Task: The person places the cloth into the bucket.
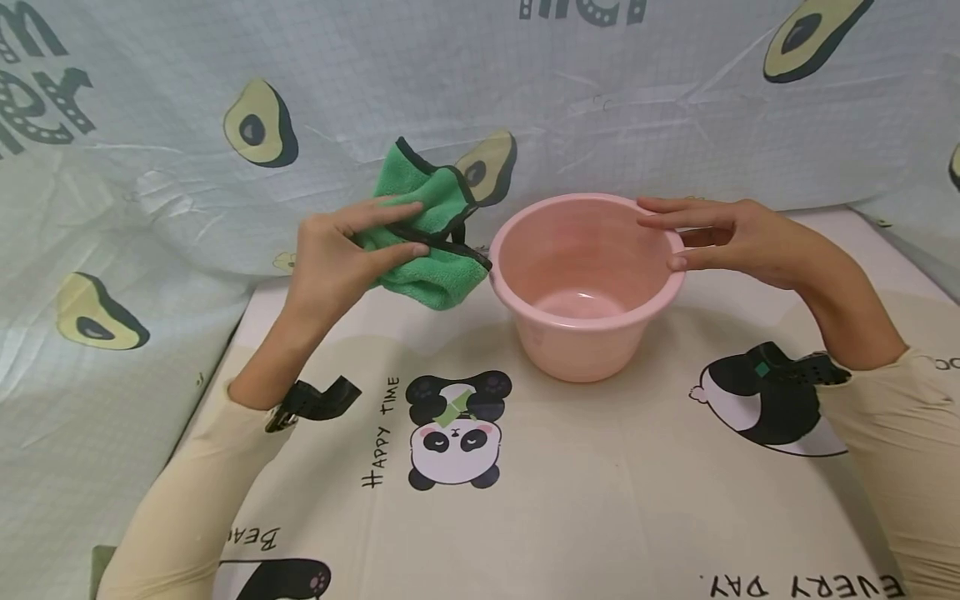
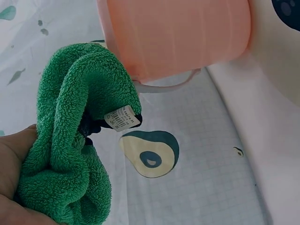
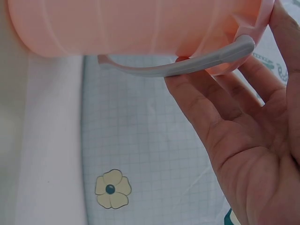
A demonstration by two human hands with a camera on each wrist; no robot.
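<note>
My left hand pinches a folded green towel with dark edging, held up just left of the bucket. In the left wrist view a white label shows on the towel. A pink bucket stands upright on the table, its open top facing up; nothing shows inside. My right hand grips the bucket's right rim, fingertips over the edge and thumb nearer me. In the right wrist view, fingers of that hand touch the bucket's grey handle, which hangs at the back.
The table is covered by a pale cloth with panda prints and lettering. Behind and to the left hangs a light sheet with avocado prints, close behind the bucket. A black strap is on the left wrist, another on the right.
</note>
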